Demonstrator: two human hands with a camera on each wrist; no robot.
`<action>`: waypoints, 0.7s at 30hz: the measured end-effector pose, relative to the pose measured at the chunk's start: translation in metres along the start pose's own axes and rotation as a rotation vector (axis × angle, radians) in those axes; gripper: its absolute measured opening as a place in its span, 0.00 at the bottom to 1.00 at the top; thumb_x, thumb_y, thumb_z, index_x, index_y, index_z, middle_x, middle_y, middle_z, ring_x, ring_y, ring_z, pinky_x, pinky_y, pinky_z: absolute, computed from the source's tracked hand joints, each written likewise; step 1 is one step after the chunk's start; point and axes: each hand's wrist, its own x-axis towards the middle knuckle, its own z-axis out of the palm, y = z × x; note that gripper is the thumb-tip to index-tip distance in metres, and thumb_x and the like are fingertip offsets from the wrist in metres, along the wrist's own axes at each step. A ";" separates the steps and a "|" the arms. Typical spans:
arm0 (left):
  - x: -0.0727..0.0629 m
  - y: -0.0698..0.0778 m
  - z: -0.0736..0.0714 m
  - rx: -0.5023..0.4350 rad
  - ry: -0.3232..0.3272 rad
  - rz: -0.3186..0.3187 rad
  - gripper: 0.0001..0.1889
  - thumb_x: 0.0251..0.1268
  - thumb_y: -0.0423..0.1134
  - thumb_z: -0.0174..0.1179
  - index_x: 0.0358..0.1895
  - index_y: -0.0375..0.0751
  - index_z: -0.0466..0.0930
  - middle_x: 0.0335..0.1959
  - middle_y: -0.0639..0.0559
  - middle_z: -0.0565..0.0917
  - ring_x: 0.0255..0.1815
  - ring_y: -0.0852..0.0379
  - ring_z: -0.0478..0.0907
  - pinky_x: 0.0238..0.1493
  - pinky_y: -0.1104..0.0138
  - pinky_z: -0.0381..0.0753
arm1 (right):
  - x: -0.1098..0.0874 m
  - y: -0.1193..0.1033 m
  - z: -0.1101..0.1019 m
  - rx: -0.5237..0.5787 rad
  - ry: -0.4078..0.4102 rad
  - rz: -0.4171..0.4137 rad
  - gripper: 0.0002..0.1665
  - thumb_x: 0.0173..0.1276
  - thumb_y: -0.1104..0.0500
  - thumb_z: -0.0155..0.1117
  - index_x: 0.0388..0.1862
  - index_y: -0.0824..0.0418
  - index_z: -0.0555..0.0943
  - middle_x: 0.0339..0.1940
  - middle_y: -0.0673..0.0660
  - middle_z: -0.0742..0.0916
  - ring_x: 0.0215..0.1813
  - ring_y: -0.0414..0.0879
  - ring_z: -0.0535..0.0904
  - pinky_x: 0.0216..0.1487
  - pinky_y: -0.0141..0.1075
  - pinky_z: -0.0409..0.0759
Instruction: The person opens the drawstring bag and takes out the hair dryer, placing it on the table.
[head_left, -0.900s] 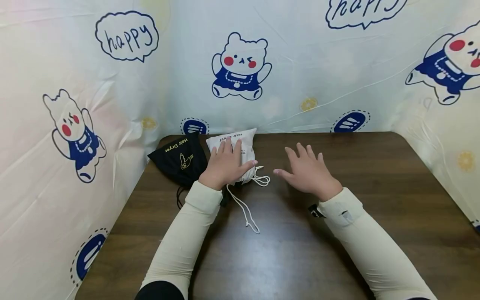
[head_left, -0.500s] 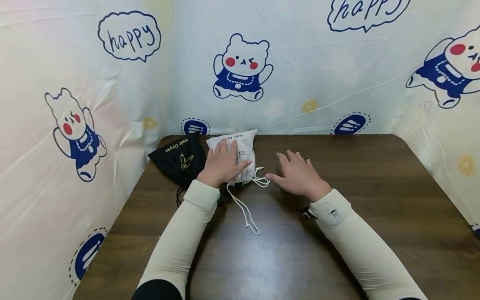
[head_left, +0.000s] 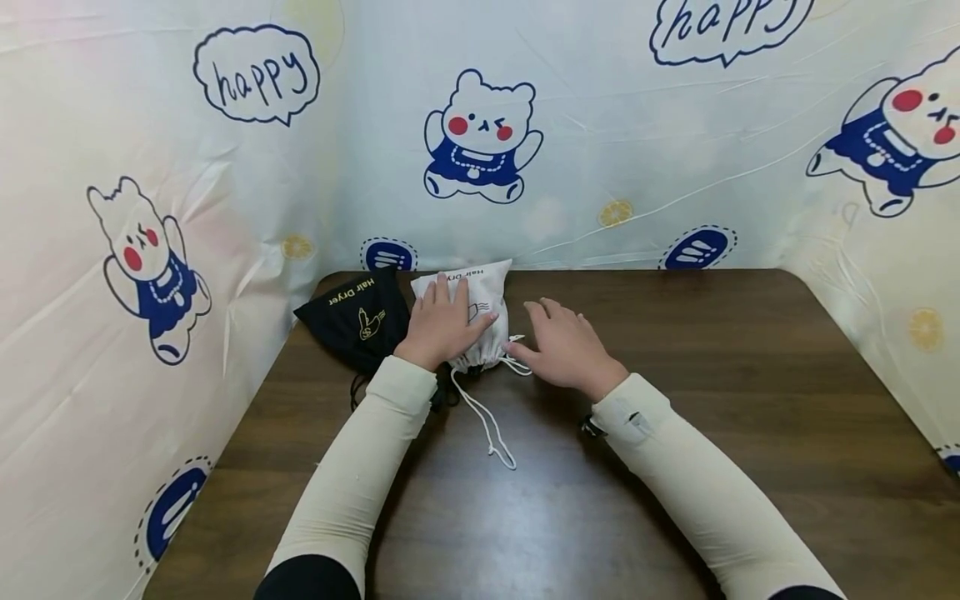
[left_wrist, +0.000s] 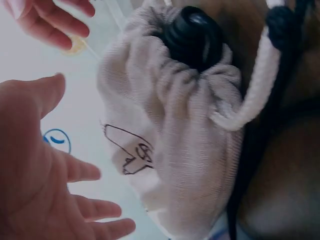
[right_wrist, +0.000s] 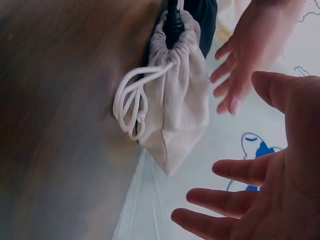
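Note:
A white drawstring bag (head_left: 489, 292) printed "Hair Dryer" lies at the far left part of the table. Its gathered mouth faces the person, and a black ribbed cord end (left_wrist: 192, 40) pokes out of it. My left hand (head_left: 441, 327) hovers over this bag with fingers spread; the left wrist view shows a gap between palm and cloth. To the bag's right is my right hand (head_left: 566, 346), fingers extended and thumb by the white drawstring (right_wrist: 132, 100). Left of the white bag lies a black drawstring bag (head_left: 360, 321) with gold "Hair Dryer" lettering.
The dark wooden table (head_left: 540, 500) runs back to a printed cloth backdrop (head_left: 585, 125) with cartoon bears, which also hangs along both sides. One white drawstring loop (head_left: 491, 429) trails over the table toward the person.
My right hand has moved left, closer to the white bag. The left hand has shifted slightly left above it. Both bags stay in place.

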 end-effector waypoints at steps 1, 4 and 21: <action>0.001 -0.001 0.001 -0.014 0.011 -0.001 0.49 0.74 0.74 0.41 0.84 0.41 0.47 0.84 0.31 0.48 0.83 0.32 0.49 0.78 0.39 0.56 | 0.001 -0.002 0.001 0.000 0.004 -0.002 0.52 0.72 0.27 0.56 0.80 0.61 0.64 0.78 0.66 0.70 0.78 0.63 0.66 0.74 0.68 0.63; 0.003 -0.004 0.004 -0.061 0.044 -0.010 0.48 0.75 0.72 0.41 0.84 0.39 0.47 0.83 0.30 0.49 0.83 0.32 0.52 0.78 0.40 0.59 | 0.005 -0.007 0.005 -0.007 0.010 -0.013 0.52 0.72 0.27 0.56 0.79 0.62 0.64 0.77 0.67 0.71 0.77 0.63 0.68 0.73 0.66 0.65; 0.018 -0.020 0.012 -0.256 -0.029 -0.077 0.47 0.77 0.70 0.40 0.85 0.41 0.43 0.84 0.30 0.36 0.85 0.29 0.35 0.78 0.37 0.53 | 0.026 -0.011 0.029 0.006 -0.016 0.062 0.54 0.71 0.23 0.51 0.80 0.61 0.63 0.75 0.65 0.73 0.70 0.65 0.74 0.64 0.59 0.77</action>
